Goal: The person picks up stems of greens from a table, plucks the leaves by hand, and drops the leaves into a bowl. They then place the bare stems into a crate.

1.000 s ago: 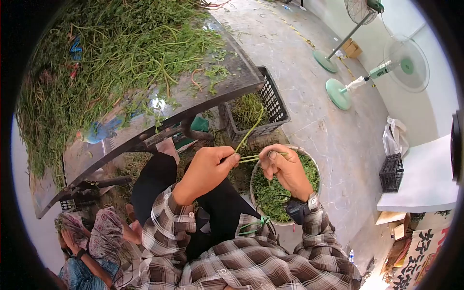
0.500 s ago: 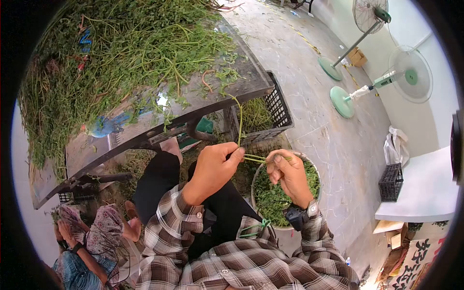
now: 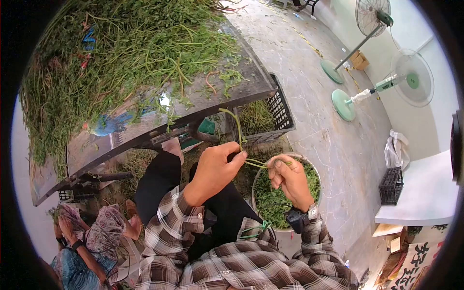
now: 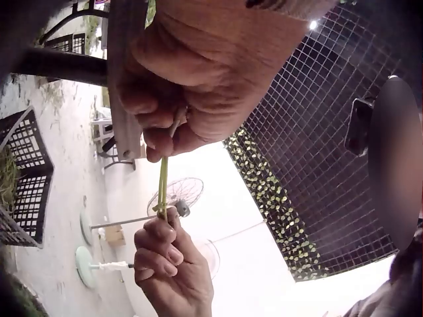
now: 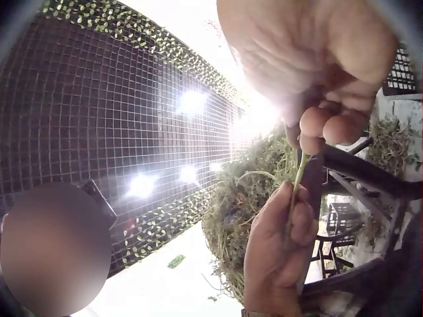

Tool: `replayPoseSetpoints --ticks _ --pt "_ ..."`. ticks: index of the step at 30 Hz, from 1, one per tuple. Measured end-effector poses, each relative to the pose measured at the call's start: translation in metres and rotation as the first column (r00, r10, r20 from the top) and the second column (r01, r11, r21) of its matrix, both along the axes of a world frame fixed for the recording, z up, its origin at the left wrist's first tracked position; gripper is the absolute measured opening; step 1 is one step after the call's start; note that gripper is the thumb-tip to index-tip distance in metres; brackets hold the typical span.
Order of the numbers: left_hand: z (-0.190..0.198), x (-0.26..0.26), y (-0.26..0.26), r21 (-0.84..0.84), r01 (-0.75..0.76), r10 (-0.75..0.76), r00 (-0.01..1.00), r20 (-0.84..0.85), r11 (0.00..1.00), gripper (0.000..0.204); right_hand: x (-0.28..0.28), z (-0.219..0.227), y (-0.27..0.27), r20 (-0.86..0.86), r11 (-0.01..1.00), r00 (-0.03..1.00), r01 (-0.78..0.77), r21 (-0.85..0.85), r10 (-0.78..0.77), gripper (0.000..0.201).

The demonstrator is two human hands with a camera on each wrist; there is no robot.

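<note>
Thin green plant stems (image 3: pixel 256 164) stretch between my two hands. The left hand (image 3: pixel 215 169) pinches them between thumb and curled fingers, and a longer bent stem (image 3: pixel 239 126) rises from its grip toward the table edge. The right hand (image 3: pixel 293 180) pinches the other end of the stems, its thumb pressed against the fingers. In the left wrist view the stems (image 4: pixel 162 188) run nearly straight from one hand to the other. The right wrist view shows a stem (image 5: pixel 301 173) between the fingertips. Beneath the right hand stands a round basket (image 3: pixel 317 170) full of leafy greens (image 3: pixel 275 203).
A large heap of leafy stems (image 3: pixel 145 53) covers the table (image 3: pixel 251 82) ahead on the left. Under its corner, a black crate (image 3: pixel 285 113) holds more stems. Two standing fans (image 3: pixel 344 105) are at the right. Another person (image 3: pixel 92 241) sits at lower left.
The bent stem has swung from leaning right to leaning left at its tip. The stems between the hands now slope and bow more. Both hands keep their pinch; the view has shifted slightly.
</note>
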State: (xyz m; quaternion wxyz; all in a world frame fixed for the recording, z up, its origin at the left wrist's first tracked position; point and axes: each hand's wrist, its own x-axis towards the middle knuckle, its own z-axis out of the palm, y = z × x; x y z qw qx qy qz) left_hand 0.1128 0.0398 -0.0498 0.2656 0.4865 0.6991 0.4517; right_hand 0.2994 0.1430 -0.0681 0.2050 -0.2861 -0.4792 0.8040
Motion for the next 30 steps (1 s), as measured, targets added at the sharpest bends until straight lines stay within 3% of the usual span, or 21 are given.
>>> replayPoseSetpoints --ticks 5,14,18,20,22,28,30 --pt "0.004 0.002 0.001 0.106 -0.076 0.07 0.996 0.058 0.992 0.02 -0.001 -0.006 -0.001 0.0 1.0 1.0 -0.013 -0.024 0.013 0.02" --pt "0.003 0.001 0.0 0.101 -0.104 0.088 0.985 0.146 0.99 0.018 -0.001 -0.01 -0.002 0.024 1.0 0.999 0.021 -0.015 -0.02 0.02" --pt "-0.002 -0.006 -0.003 0.154 -0.128 0.118 0.99 0.077 0.98 0.018 0.0 -0.012 -0.001 0.038 0.995 0.996 0.085 -0.043 -0.084 0.019" --pt "0.005 -0.013 -0.005 0.166 -0.25 0.233 0.966 0.116 0.954 0.019 0.004 -0.017 0.003 0.034 0.993 0.993 0.116 -0.039 -0.115 0.019" --pt "0.011 -0.017 -0.008 0.159 -0.278 0.26 0.958 0.125 0.948 0.019 0.009 -0.023 0.005 0.023 0.985 0.988 0.153 -0.084 -0.152 0.018" --pt "0.007 -0.01 -0.006 0.081 -0.186 0.17 0.971 0.169 0.979 0.023 0.017 -0.044 0.009 0.121 0.991 0.983 0.137 -0.002 -0.136 0.017" --pt "0.005 -0.008 -0.005 0.034 0.014 -0.015 1.0 0.006 0.999 0.02 0.016 -0.043 0.007 0.134 0.992 0.983 0.123 0.012 -0.123 0.018"
